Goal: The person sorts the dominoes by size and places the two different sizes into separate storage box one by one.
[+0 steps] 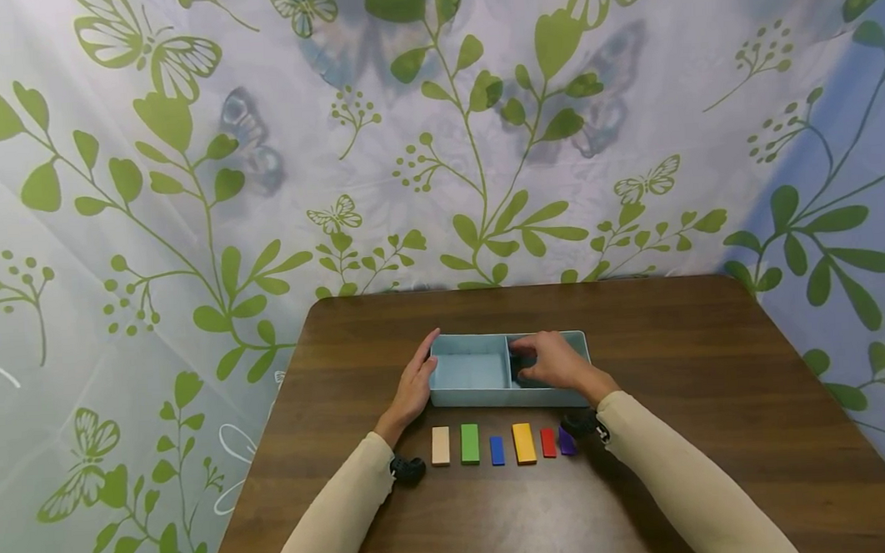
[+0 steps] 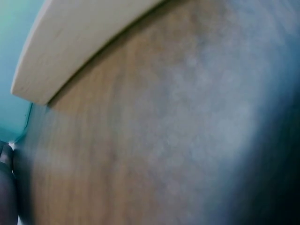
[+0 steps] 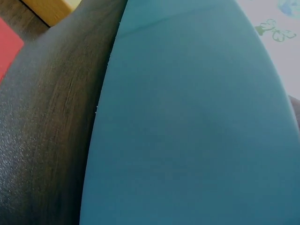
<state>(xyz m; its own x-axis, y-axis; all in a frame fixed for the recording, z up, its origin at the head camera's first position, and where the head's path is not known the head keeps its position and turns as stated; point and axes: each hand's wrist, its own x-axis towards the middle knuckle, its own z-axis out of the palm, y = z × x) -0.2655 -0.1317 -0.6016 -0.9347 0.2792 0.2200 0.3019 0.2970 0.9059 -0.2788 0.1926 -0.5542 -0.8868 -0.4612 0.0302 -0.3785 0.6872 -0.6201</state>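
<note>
A light blue box (image 1: 471, 398) with a divider lies across the table. My left hand (image 1: 412, 388) rests along its left end, fingers extended on the outer wall. My right hand (image 1: 555, 361) reaches into the right compartment with bent fingers near the divider; a dark shape shows by the fingertips, and whether they pinch it is unclear. The left compartment has nothing in it. The box's outer wall (image 3: 187, 117) fills most of the right wrist view. In the left wrist view a beige block (image 2: 70, 42) is near the box (image 2: 14, 112).
In front of the box a row runs from the beige block (image 1: 440, 446) through green (image 1: 470, 444), blue (image 1: 497, 451), yellow (image 1: 524, 443) and red (image 1: 547, 442) to purple (image 1: 566, 441), beside my right wrist. A patterned cloth (image 1: 376, 163) hangs behind the table (image 1: 680, 364).
</note>
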